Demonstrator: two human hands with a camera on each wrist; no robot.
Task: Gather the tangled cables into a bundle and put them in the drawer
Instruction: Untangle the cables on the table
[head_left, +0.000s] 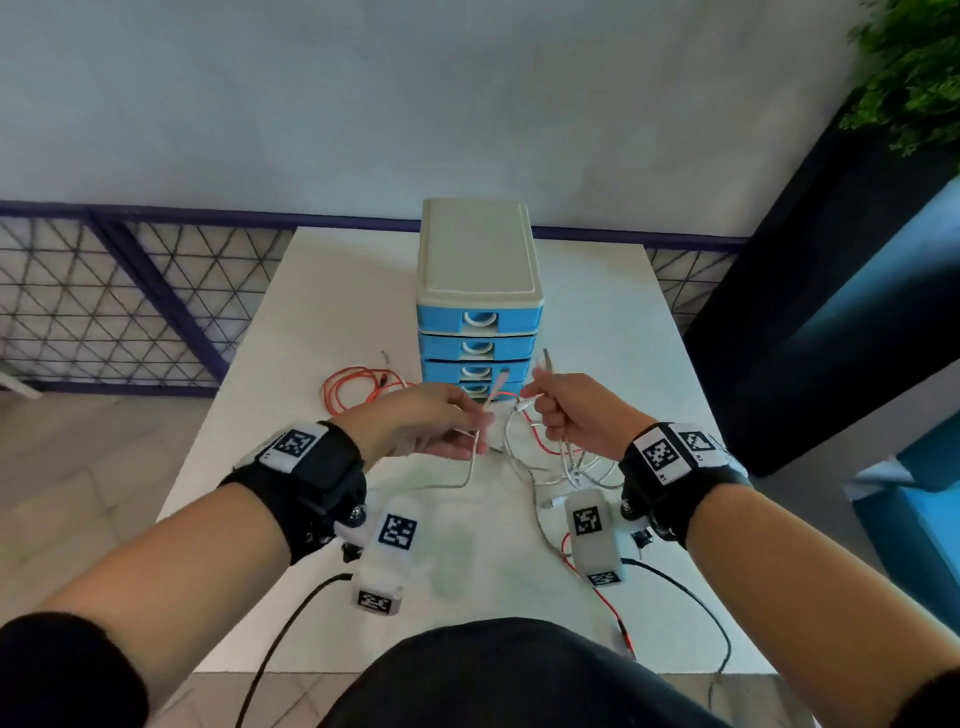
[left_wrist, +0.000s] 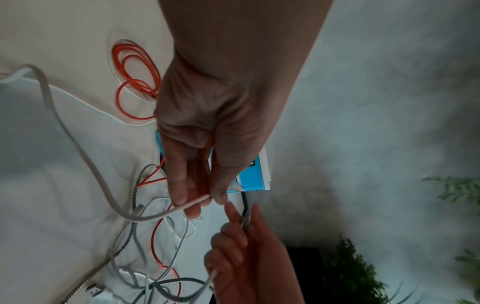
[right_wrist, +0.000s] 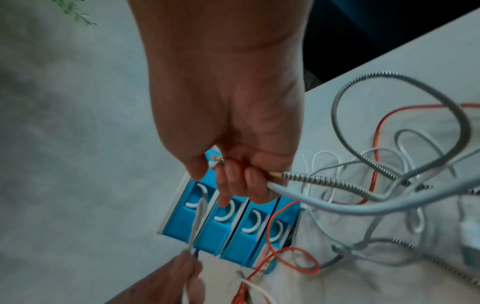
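A tangle of white, grey, braided and red cables (head_left: 563, 467) lies on the white table (head_left: 597, 322) in front of a blue drawer unit (head_left: 478, 291) with a cream top. My left hand (head_left: 480, 415) pinches a beige cable (left_wrist: 145, 218) between thumb and fingers (left_wrist: 179, 193), lifted off the table. My right hand (head_left: 535, 402) grips the ends of a braided cable (right_wrist: 324, 183) and a grey cable (right_wrist: 363, 205), which trail down into the tangle. The two hands sit close together just before the lower drawers (right_wrist: 221, 226).
A coiled orange cable (head_left: 358, 389) lies left of the drawer unit. One red cable (head_left: 605, 597) runs toward the table's near edge. A dark panel (head_left: 831, 312) and a plant (head_left: 914, 73) stand at the right, with a mesh railing (head_left: 130, 301) behind on the left.
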